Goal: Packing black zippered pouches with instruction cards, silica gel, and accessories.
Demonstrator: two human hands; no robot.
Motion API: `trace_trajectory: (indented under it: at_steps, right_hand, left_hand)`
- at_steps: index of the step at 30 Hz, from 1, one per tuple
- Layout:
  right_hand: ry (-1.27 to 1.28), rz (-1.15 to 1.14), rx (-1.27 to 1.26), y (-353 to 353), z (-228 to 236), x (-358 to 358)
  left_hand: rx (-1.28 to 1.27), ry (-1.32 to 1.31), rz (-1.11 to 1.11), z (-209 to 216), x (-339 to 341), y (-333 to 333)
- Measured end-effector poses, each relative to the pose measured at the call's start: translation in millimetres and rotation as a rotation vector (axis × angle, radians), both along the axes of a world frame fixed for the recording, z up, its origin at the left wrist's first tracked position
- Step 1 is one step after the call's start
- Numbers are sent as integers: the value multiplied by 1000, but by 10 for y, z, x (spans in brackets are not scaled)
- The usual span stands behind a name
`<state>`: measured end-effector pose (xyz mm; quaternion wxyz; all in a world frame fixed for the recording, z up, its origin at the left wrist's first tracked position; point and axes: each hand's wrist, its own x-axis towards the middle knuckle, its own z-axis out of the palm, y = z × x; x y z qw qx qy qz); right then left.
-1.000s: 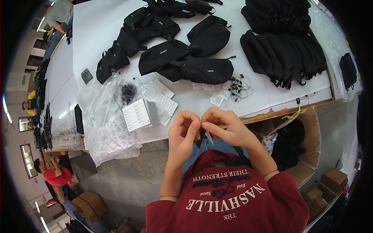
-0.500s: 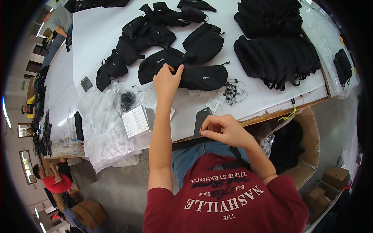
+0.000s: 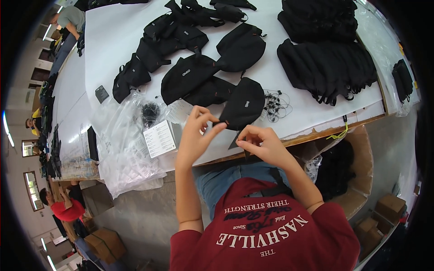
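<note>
Near the front edge of the table, a black fabric pouch [image 3: 248, 101] lies tilted, one rounded end toward me. My left hand [image 3: 199, 133] pinches its near corner by a small loop or tab. Just right of that corner my right hand [image 3: 264, 145] is closed, thumb against fingertips; what it holds is too small to make out. A dark card [image 3: 233, 143] shows partly beneath the pouch and my right fingers. More black pouches [image 3: 187, 77] lie beyond my left hand. A tangle of thin black cords [image 3: 276, 106] sits right of the held pouch.
Stacked black pouches [image 3: 327, 70] fill the table's far right. Left of me are a clear plastic bag [image 3: 124, 149], a white printed box [image 3: 159, 141] and a coil of black cords [image 3: 149, 115]. An open carton [image 3: 361, 167] stands below the right edge. Other people work at left.
My left hand has drawn one pouch toward me and turned it, bringing its corner close to my right hand. My right hand has shifted slightly, still pinched.
</note>
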<state>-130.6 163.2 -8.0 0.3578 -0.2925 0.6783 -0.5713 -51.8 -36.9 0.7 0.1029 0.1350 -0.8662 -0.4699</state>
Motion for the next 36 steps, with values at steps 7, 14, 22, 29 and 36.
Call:
trace_trajectory:
  at_steps: [7,14,22,29,36]
  right_hand:
    - [237,5,-7,-60,-89,170]
    - [239,-226,-90,-26,-20,323]
    - [491,-172,-114,5,-78,261]
    - [-88,-199,-151,13,19,281]
    - [-456,-209,-540,92,86,156]
  left_hand:
    - [307,41,-93,36,325,397]
    - [790,39,96,14,400,523]
    - [391,-21,197,57,430,632]
    - [281,259,377,40,452,692]
    - [742,324,342,241,490,701]
